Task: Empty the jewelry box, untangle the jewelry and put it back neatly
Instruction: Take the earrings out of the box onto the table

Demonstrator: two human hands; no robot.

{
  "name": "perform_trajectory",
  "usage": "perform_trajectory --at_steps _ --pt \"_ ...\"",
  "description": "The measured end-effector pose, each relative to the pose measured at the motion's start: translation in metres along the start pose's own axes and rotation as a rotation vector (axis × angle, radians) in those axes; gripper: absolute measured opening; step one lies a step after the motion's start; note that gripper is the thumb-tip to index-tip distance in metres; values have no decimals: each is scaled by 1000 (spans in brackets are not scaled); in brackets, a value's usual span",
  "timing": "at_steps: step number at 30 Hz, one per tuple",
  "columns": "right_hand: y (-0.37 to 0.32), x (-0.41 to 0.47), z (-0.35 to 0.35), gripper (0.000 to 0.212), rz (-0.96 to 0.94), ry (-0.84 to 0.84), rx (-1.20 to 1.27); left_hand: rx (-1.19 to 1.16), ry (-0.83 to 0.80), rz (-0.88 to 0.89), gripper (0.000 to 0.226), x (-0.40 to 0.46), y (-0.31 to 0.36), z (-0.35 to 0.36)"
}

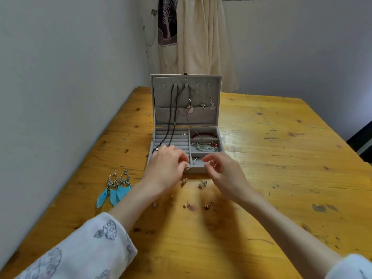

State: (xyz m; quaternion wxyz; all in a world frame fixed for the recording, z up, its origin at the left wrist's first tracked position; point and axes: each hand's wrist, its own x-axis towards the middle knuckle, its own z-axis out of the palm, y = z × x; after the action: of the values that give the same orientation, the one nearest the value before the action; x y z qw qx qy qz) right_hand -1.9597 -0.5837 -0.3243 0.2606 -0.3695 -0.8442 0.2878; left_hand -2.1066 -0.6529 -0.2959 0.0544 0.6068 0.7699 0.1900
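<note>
Jewelry box [218, 125] sitting open, grey velvet, necklaces [173, 117] hanging from lid, bracelets [204, 135] inside; left hand [167, 168] pinching small earring [186, 168], right hand [223, 170] hovering loosely curled, holding nothing.

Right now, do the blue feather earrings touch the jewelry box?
Apart. The head view shows the blue feather earrings lying on the table to the left of the jewelry box, with a strip of bare wood plainly between them.
</note>
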Motion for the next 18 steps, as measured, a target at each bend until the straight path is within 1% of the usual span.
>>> perform_trajectory --at_steps 4,7,10,18 --pt "-2 52 7 27 -17 -28 -132 115 -64 -76 30 43 -21 3" --pt "2 87 19 33 -29 -98 -259 189 -40 -99 35 69 -34 14" --pt "8 112 32 36 -49 -151 -353 195 -4 -78 39 85 -41 25" --pt "16 121 41 31 -154 -65 -431 188 147 47 32 93 -51 40"
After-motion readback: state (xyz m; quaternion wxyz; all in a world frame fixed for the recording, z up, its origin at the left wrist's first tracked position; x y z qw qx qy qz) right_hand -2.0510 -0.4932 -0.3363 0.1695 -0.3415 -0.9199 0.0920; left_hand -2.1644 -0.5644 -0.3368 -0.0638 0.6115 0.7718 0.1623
